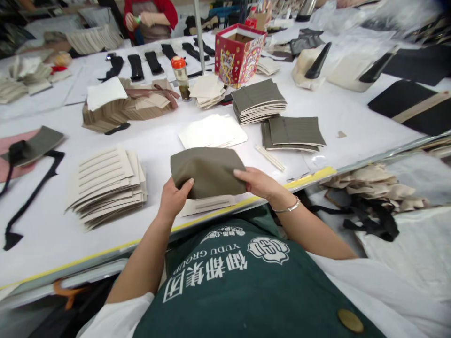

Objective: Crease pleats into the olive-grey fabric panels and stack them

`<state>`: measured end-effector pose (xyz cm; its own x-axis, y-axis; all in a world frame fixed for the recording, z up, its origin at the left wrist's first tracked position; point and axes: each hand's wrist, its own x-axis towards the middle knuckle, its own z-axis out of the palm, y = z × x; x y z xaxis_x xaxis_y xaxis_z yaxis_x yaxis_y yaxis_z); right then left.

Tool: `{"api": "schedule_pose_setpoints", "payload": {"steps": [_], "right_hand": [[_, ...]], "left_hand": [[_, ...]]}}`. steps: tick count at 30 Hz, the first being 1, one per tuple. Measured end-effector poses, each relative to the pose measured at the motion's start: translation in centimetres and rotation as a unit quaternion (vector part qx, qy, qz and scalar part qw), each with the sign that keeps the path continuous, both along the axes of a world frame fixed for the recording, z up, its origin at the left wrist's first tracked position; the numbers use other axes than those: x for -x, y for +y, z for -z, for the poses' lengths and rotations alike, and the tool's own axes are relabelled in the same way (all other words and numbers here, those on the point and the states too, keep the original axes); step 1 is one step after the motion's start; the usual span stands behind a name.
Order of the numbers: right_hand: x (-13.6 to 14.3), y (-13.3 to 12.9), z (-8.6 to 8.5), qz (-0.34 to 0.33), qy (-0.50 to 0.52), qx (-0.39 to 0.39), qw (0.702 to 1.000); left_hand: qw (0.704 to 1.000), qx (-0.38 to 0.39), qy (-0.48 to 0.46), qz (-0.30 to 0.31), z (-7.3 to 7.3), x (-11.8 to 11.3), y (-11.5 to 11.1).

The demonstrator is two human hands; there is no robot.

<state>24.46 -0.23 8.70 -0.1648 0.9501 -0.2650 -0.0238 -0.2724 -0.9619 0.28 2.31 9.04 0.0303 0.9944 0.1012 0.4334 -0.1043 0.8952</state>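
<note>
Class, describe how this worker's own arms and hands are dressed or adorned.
The left hand and right hand are gloveless. A slim, silver-coloured bracelet circles the right wrist. The left sleeve and right sleeve are white, leaving the forearms bare.

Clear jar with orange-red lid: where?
Head view, upper left of centre: the jar stands between a long tan stack, left, and a pile of flat cream pieces, right.

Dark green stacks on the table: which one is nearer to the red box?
The left stack, just in front of the red box; the right stack lies nearer the table edge.
</note>
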Motion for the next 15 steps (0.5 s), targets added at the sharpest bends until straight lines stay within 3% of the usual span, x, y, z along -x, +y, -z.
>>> {"api": "schedule_pose_setpoints", "payload": {"steps": [2,4,9,11,15], "right_hand": [[0.0,-0.8,1.3,-0.087,-0.065,0.068,0.992],[0.2,-1.3,1.7,-0.106,-0.098,0.076,0.987],[-0.3,-1.3,1.0,-0.092,-0.039,-0.077,0.992],[-0.5,-1.1,1.2,-0.116,-0.042,-0.067,0.99],[-0.5,-0.9,2.6,-0.121,-0.122,0.021,0.985]], "left_hand": [[0.997,-0.008,0.074,-0.003,0.6,0.8,-1.1],[0.992,-0.029,0.125,-0.002,0.7,1.4,-2.4],[0.974,-0.15,0.166,-0.018,0.3,2.4,-3.8],[0.979,-0.115,0.17,-0.018,0.6,2.4,-3.4],[0.986,0.052,0.157,-0.002,2.0,2.0,-2.1]]}}
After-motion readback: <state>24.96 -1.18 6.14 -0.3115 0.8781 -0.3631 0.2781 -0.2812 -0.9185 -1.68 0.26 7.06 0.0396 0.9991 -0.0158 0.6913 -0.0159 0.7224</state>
